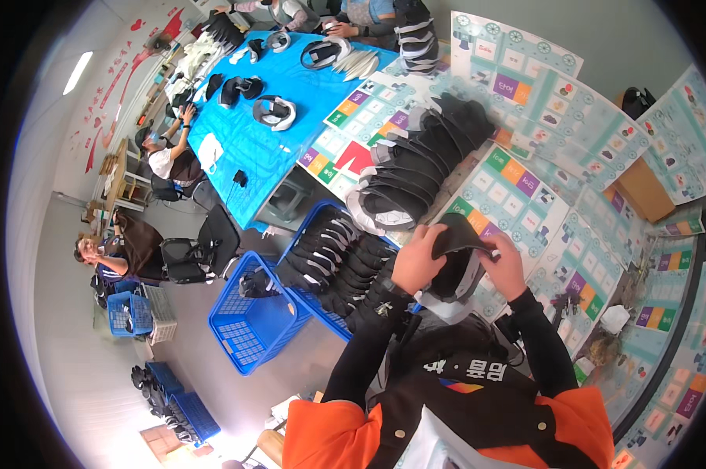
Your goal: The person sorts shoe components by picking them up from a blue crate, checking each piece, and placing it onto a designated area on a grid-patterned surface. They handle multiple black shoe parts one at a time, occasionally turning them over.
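Both hands hold a curved black-and-white fabric piece [454, 275], which looks like a cap, just in front of my body. My left hand [417, 262] is closed on its left edge, the fingers at the dark upper part. Across from it, my right hand [503, 270] pinches the right edge. White material shows along the lower side of the piece. Just beyond my hands lies a long nested row of similar black-and-white pieces [423, 168] on the printed tabletop.
A blue crate [321, 309] packed with black-and-white pieces stands left of me, beside another blue basket [251, 332]. On the blue-covered table [235, 160] lie several more pieces. People sit around that table. Printed panels [556, 109] stand at the right; small tools [568, 305] lie by my right arm.
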A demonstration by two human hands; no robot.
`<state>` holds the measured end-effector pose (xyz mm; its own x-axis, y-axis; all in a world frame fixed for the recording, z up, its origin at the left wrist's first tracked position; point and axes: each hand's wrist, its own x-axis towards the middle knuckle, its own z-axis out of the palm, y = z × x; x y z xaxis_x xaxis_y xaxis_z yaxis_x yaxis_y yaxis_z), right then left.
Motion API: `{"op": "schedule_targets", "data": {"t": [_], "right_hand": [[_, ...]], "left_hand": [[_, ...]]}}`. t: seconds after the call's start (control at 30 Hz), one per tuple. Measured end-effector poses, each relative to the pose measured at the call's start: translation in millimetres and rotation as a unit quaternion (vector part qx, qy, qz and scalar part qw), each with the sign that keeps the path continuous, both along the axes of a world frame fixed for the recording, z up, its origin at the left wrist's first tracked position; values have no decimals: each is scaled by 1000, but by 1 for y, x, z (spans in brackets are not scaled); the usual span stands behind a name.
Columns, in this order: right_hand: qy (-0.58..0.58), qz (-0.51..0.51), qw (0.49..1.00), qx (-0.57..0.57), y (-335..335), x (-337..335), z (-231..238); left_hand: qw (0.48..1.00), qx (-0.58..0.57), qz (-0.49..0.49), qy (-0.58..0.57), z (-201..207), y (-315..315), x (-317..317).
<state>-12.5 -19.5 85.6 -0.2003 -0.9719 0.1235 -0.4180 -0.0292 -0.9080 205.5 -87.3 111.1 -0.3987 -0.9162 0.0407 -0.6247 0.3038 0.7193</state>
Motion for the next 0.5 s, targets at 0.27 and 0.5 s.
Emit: {"op": "schedule_targets", "data": {"t": [0.27, 0.5], "right_hand": [[-71, -15, 996, -51, 36, -20, -42], [-48, 59, 994, -79, 26, -5, -21]], "left_hand": [[968, -39, -91, 231, -43, 36, 9], [968, -166, -11, 188, -36, 55, 12]]}}
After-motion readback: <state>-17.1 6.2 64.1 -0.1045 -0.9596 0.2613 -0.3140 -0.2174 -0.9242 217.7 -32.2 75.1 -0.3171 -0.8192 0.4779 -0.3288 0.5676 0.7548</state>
